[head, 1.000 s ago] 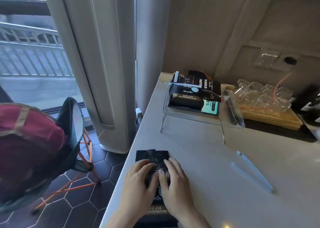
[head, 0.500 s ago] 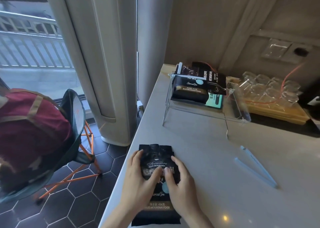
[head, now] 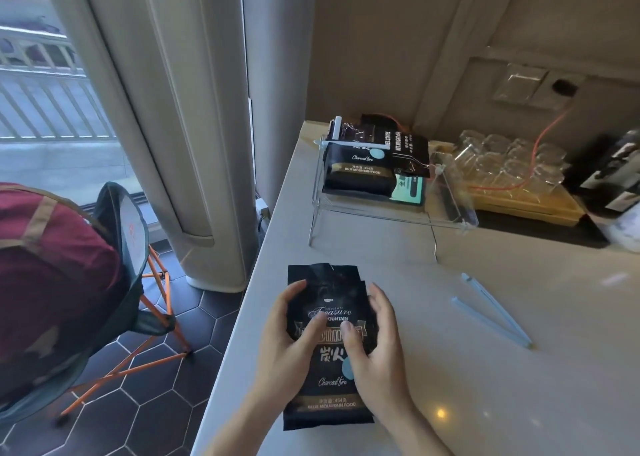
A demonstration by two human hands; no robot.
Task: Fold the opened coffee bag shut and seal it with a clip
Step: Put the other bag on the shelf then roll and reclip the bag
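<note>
Hands [head: 332, 348] around coffee bag [head: 327, 391]

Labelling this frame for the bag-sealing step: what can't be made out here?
- Coffee bag: head view; left hand and right hand cover both side edges, and whether the mouth is open cannot be told.
- Clip: pale against the counter, its hinge too small.
- Dark appliance: cut off by the right edge, blurred.

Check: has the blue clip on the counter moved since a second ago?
No. The blue clip lies open in the same spot right of the coffee bag, below the acrylic rack's right leg; only the camera shifted.
</note>
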